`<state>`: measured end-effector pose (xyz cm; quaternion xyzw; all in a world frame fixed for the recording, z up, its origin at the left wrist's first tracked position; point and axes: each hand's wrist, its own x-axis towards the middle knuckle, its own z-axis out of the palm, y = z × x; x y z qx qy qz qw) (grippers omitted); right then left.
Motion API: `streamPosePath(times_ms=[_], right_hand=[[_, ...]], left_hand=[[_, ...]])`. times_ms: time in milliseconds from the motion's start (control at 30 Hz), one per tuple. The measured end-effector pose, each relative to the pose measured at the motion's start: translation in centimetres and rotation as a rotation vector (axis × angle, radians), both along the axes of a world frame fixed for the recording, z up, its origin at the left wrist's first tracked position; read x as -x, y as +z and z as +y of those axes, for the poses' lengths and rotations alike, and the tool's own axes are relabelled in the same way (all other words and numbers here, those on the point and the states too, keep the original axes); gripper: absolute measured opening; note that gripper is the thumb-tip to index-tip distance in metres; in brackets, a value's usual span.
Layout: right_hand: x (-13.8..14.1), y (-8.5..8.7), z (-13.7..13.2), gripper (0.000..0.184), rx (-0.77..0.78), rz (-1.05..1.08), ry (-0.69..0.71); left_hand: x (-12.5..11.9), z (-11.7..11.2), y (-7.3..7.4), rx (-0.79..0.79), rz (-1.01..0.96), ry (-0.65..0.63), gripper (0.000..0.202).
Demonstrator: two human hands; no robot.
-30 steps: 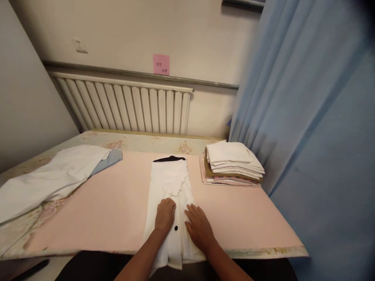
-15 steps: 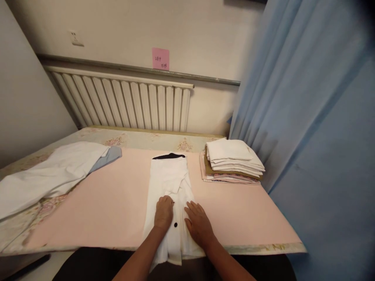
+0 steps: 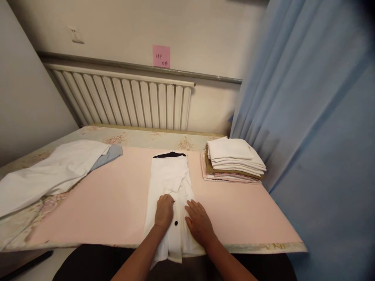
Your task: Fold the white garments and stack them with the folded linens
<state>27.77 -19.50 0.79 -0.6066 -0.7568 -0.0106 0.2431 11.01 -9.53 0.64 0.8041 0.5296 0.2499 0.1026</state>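
A white garment (image 3: 159,175) with dark buttons and a black collar edge lies folded into a long strip on the pink cloth. Its lower end hangs over the table's front edge. My left hand (image 3: 164,211) rests on the middle of the strip, fingers curled in on the fabric beside the button line; the fingertips are partly hidden. One black button (image 3: 176,223) shows just to the right of that hand. Along the garment's right edge my right hand (image 3: 200,221) lies flat, its fingers stretched and slightly apart, pressing on the cloth.
On the right stands a stack of folded clothes (image 3: 234,156), mostly white. A loose white garment (image 3: 52,168) with a grey-blue piece under it spreads over the left side. A blue curtain (image 3: 322,136) borders the right; a radiator (image 3: 125,99) stands behind the table.
The camera view has shifted very slightly. Both hands stay in the same places on the white garment, which keeps its shape.
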Motion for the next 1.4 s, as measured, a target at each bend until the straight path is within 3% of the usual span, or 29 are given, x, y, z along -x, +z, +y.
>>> streamPosePath(times_ms=[467, 967, 1400], right_hand=[[0.0, 0.1, 0.0, 0.038, -0.023, 0.0, -0.003], [0.1, 0.3, 0.0, 0.039, -0.025, -0.004, -0.007], [0.0, 0.2, 0.0, 0.039, -0.017, 0.012, 0.001]], left_hand=[[0.0, -0.2, 0.3, 0.016, -0.022, -0.002, 0.02], [0.1, -0.9, 1.5, 0.032, -0.013, -0.081, 0.017], [-0.2, -0.1, 2.2, 0.147, 0.006, -0.003, 0.009]])
